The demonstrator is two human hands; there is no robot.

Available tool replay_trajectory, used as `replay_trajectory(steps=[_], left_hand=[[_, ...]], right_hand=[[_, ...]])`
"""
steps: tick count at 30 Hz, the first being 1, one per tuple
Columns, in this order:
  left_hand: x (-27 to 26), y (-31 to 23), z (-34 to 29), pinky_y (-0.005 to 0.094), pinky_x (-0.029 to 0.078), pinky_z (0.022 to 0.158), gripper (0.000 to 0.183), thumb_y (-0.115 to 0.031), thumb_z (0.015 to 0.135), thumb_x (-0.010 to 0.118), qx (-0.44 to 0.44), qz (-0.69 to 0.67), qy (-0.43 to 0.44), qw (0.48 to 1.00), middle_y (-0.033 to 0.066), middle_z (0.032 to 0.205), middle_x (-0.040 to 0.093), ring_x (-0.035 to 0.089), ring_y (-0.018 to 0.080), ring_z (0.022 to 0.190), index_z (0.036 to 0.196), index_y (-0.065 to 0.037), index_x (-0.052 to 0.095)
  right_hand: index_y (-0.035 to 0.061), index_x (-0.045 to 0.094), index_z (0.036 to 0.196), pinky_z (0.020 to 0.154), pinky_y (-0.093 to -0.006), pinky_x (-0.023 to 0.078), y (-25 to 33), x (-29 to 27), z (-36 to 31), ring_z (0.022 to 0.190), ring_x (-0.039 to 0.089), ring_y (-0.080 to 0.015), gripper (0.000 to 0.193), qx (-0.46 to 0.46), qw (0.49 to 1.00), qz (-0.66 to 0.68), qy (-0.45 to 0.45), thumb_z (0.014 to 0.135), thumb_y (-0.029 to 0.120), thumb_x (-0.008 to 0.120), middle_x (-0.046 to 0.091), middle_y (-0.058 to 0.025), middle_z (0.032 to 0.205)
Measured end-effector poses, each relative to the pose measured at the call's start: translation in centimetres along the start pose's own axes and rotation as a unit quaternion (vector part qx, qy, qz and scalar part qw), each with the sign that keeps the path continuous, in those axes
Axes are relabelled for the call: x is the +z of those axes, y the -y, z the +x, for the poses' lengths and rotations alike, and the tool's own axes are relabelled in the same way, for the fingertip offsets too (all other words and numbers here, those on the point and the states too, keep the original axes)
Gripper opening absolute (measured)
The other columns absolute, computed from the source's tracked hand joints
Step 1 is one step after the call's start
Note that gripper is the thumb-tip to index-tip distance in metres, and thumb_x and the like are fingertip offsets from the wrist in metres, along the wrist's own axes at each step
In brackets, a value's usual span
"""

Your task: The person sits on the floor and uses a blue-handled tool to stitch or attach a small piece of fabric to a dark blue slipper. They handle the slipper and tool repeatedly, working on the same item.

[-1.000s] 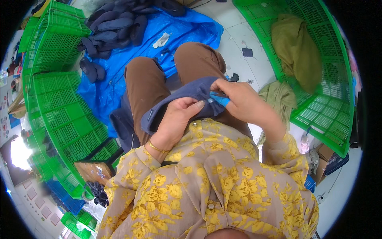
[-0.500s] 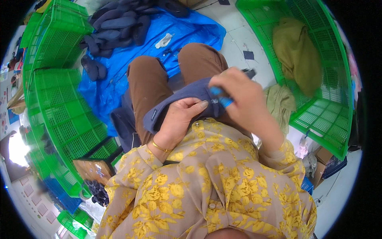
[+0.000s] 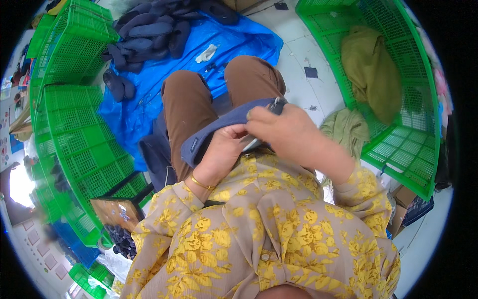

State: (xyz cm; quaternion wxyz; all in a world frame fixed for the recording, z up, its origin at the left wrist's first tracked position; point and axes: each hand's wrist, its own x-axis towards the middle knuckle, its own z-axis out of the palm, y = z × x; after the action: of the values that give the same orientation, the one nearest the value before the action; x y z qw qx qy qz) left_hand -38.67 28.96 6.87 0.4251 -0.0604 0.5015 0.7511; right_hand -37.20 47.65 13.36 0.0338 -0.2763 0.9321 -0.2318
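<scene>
Across my lap lies a navy blue fabric shoe, like the ones heaped on the floor, with a small label near its left end. My left hand is closed on its lower edge, with a thin gold bangle at the wrist. Close against it, my right hand is closed at the shoe's right end. A shiny metal tool shows under the right fingers, perhaps thread snips; its kind is partly hidden. A dark and silvery piece sticks out above that hand.
Navy shoes lie piled on a blue plastic sheet beyond my knees. Green mesh crates stand at the left and the right; olive cloth lies in the right one. A wooden stool or board sits at lower left.
My right hand has turned over and moved slightly down and left, nearer my left fingers. The blue piece at its fingers is out of sight, and a shiny metal tip shows below it.
</scene>
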Motion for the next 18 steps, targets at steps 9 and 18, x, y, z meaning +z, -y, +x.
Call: replay_trajectory(steps=[9, 18], left_hand=[[2.0, -1.7, -0.2, 0.0207, 0.047, 0.071, 0.015, -0.014, 0.09, 0.066, 0.01, 0.18, -0.065, 0.981, -0.0004, 0.09, 0.066, 0.057, 0.005, 0.078, 0.094, 0.001, 0.064], [-1.0, -12.5, -1.4, 0.0382, 0.042, 0.064, 0.022, -0.024, 0.071, 0.078, 0.194, 0.761, 0.09, 0.613, 0.0078, 0.073, 0.066, 0.06, 0.0271, 0.071, 0.075, -0.005, 0.067]], right_hand=[[0.0063, 0.053, 0.102, 0.062, -0.0182, 0.042, 2.0, -2.1, 1.6, 0.069, 0.049, -0.0027, 0.007, 0.13, 0.749, 0.603, -0.24, 0.097, 0.008, 0.056, 0.053, 0.0024, 0.081], [0.0053, 0.054, 0.104, 0.047, -0.0202, 0.031, 2.4, -3.5, 1.8, 0.054, 0.038, -0.0029, 0.008, 0.179, 0.687, 0.685, -0.162, 0.097, 0.009, 0.055, 0.047, 0.0038, 0.07]])
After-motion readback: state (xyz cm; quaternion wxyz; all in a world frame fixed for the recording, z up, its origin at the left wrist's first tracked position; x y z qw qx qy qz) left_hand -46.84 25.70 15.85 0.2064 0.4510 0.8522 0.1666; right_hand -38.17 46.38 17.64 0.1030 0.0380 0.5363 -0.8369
